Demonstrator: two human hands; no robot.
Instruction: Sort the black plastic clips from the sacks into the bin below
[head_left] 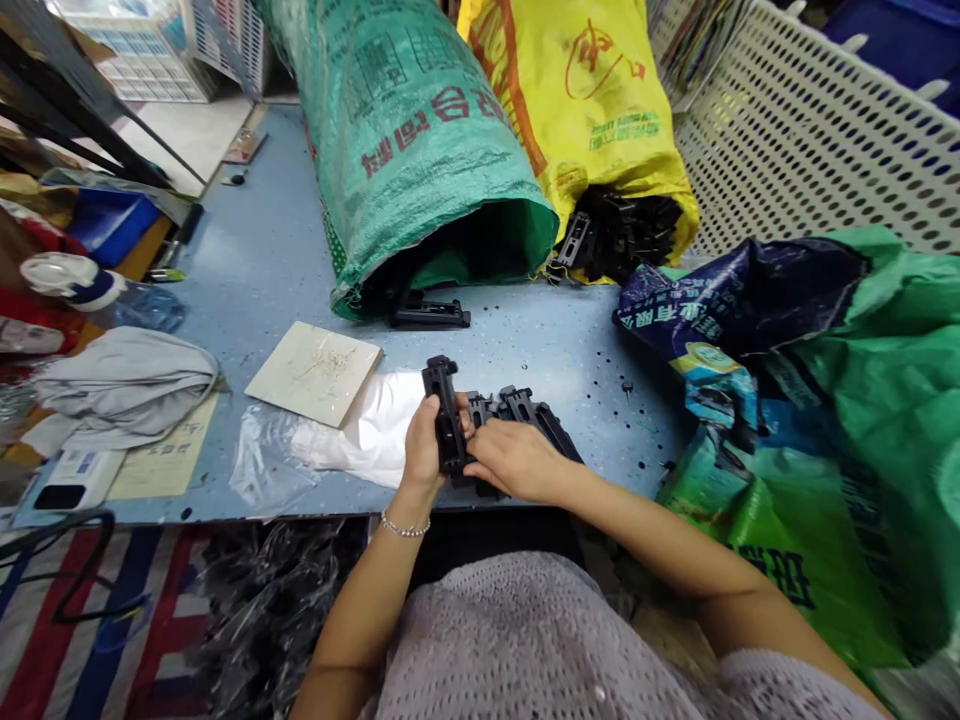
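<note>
A long black slotted plastic part [448, 420] stands nearly upright in my left hand [423, 445], its thumb on the near face and fingers behind. My right hand [521, 460] is closed against the part's lower right side, and its fingertips hide what they pinch, if anything. Several similar black plastic parts [525, 405] lie on the table just beyond my right hand, partly covered by it. White plastic sheeting [386, 430] lies flat to the left of my left hand.
On the blue table [247, 250], a green woven sack [442, 170] and a yellow sack [600, 110] lie with mouths towards me, black parts inside. A square tile [315, 372] bears small bits. Crumpled sacks [847, 400] and a white perforated basket [817, 140] stand right; a grey cloth [124, 385] left.
</note>
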